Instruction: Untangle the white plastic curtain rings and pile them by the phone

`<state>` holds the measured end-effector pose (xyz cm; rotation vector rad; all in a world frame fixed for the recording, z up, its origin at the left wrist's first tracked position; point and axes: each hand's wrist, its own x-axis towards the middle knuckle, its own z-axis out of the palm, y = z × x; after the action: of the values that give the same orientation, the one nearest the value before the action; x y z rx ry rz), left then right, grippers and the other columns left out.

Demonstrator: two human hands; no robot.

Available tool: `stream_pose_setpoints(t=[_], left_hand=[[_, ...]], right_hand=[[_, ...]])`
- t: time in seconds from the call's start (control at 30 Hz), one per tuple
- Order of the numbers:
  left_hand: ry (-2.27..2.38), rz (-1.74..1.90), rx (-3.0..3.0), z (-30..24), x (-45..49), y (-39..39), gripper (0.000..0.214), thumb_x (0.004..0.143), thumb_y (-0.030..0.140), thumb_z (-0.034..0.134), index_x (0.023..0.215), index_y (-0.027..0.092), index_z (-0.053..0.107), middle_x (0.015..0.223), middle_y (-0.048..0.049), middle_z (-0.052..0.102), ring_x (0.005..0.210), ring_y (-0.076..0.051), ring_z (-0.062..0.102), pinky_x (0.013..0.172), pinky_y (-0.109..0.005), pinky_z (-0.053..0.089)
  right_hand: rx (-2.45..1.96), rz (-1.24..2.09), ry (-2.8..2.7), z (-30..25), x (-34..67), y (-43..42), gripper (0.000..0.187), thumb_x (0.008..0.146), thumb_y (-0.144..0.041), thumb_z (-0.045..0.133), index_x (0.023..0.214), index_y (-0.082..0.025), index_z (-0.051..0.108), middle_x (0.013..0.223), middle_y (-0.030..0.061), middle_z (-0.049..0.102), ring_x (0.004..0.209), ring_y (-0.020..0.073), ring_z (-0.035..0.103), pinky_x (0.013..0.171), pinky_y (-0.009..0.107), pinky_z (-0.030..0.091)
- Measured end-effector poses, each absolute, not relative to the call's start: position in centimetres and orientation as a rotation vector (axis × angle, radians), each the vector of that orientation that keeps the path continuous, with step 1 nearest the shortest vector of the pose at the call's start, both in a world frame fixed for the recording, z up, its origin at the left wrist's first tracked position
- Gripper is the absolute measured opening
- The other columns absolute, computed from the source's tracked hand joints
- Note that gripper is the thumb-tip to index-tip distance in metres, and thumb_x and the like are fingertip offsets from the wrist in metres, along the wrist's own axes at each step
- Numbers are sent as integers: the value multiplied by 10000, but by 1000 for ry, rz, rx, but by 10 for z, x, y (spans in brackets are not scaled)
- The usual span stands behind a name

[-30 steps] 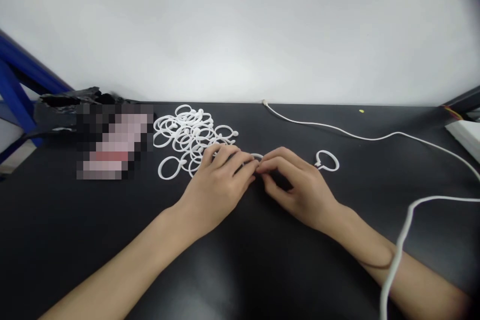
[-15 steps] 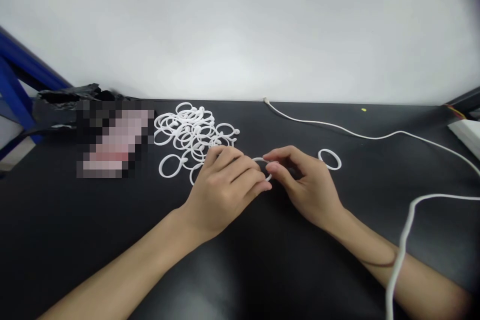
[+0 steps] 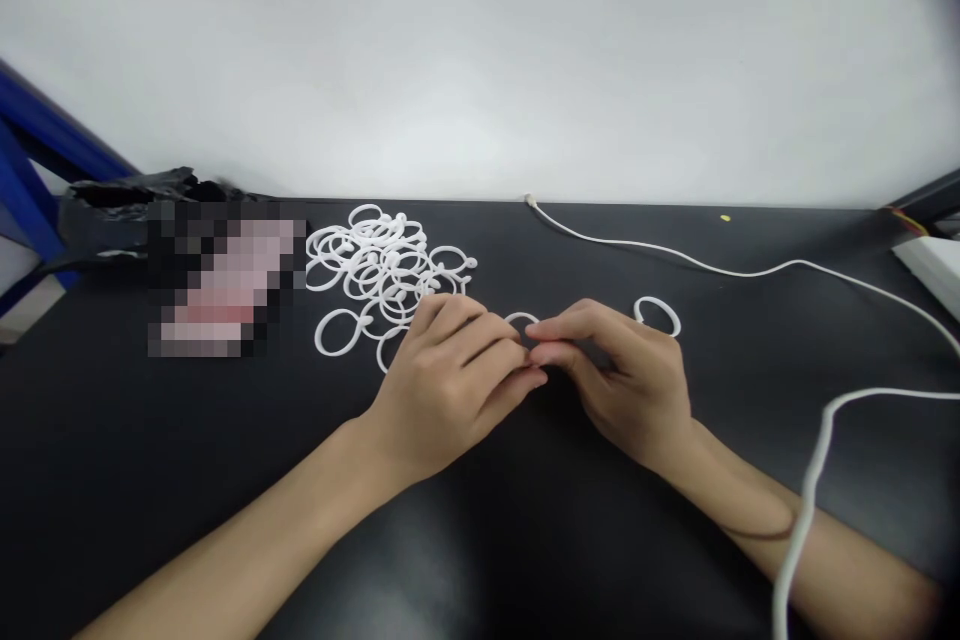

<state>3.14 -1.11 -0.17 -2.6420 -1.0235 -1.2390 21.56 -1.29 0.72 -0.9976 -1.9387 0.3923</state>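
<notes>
Between my two hands is a white plastic ring (image 3: 523,317); only its upper arc shows, the rest lying behind my fingers. My left hand (image 3: 454,380) is closed on the ring's left side, back of the hand towards me, its fingertips partly hidden. From the right, my right hand (image 3: 634,380) pinches the ring's edge with thumb and forefinger. Just beyond my left hand lies a loose pile of white rings (image 3: 390,260), several with a small round tab. A single ring (image 3: 660,303) rests beyond my right hand, partly covered by it.
The black table (image 3: 225,460) meets a white wall (image 3: 465,50) at the back. A white cable (image 3: 675,255) runs along the right side, crossing in front of my right forearm. Far left are a black plastic bag (image 3: 105,215), a pixelated patch and a blue frame (image 3: 30,190).
My right thumb and forefinger have closed together at the ring's near right edge, and the hand has turned slightly lower. My left hand stays nearly in place on the ring.
</notes>
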Motion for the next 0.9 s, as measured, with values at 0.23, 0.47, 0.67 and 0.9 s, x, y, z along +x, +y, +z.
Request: stream_pose_setpoints(t=[0.23, 0.47, 0.67, 0.9], left_hand=[[-1188, -1238, -2639, -4, 29, -12, 398, 859, 417, 668, 1150, 174, 546, 1082, -104, 653, 991, -241, 599, 882, -407, 470], [-1148, -1174, -2681, -5, 32, -11, 277, 906, 362, 623, 1109, 174, 613, 954, -62, 710, 909, -219, 610, 835, -375, 452], [-1100, -1165, -2699, -8, 29, -9, 305, 935, 366, 589, 1117, 123, 618, 981, -82, 703, 928, -224, 588, 851, -376, 430], [-1100, -1113, -2693, -10, 28, -7, 339, 957, 410, 541, 1132, 129, 610, 983, -83, 701, 916, -225, 581, 841, -382, 430]], right_hand=[[-919, 360, -2029, 11, 214, -16, 30, 882, -168, 667, 866, -193, 665, 743, -1, 691, 609, 95, 630, 571, 200, 507], [-881, 341, -2089, 11, 216, -19, 46, 909, -210, 636, 882, -199, 672, 735, 12, 685, 620, 109, 627, 571, 215, 513], [-850, 318, -2118, 6, 216, -17, 95, 895, -256, 662, 970, -197, 670, 781, 26, 684, 653, 114, 624, 595, 217, 515], [-854, 355, -2122, 4, 214, -15, 112, 892, -243, 667, 983, -187, 635, 808, 27, 677, 683, 114, 623, 625, 215, 515]])
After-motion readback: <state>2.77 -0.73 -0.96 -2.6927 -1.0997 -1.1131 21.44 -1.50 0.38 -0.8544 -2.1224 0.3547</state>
